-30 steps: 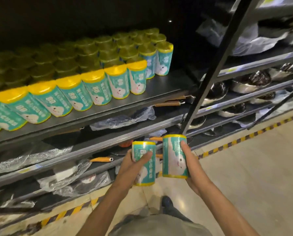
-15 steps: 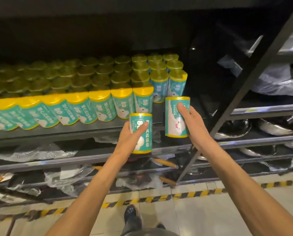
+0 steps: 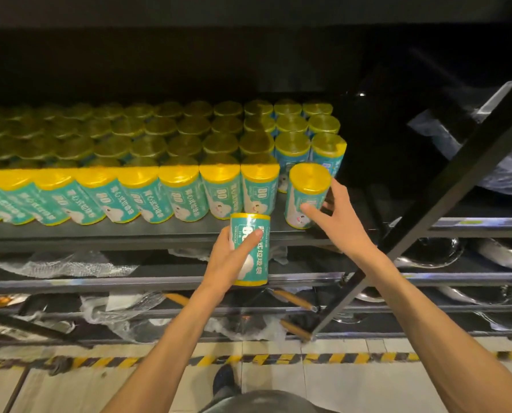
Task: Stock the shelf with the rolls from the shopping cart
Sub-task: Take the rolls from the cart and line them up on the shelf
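Several teal rolls with yellow caps [image 3: 186,195] stand in rows on a dark metal shelf [image 3: 159,231]. My right hand [image 3: 335,216] grips one more teal roll [image 3: 304,192] standing upright on the shelf at the right end of the front row, thumb on its front and fingers behind. My left hand [image 3: 234,260] holds a second teal roll [image 3: 253,248] upright in front of the shelf's edge, below the front row. The shopping cart is out of view.
A slanted black upright [image 3: 427,210] of the rack crosses the right side. Lower shelves [image 3: 159,281] hold plastic-wrapped pans with wooden handles [image 3: 296,299]. Yellow-black hazard tape [image 3: 249,359] runs along the tiled floor. The shelf's right end, beside the placed roll, is dark and bare.
Both hands rose toward the shelf. The right hand carried its roll forward and set it on the shelf at the row's right end. The left roll came up to the shelf edge.
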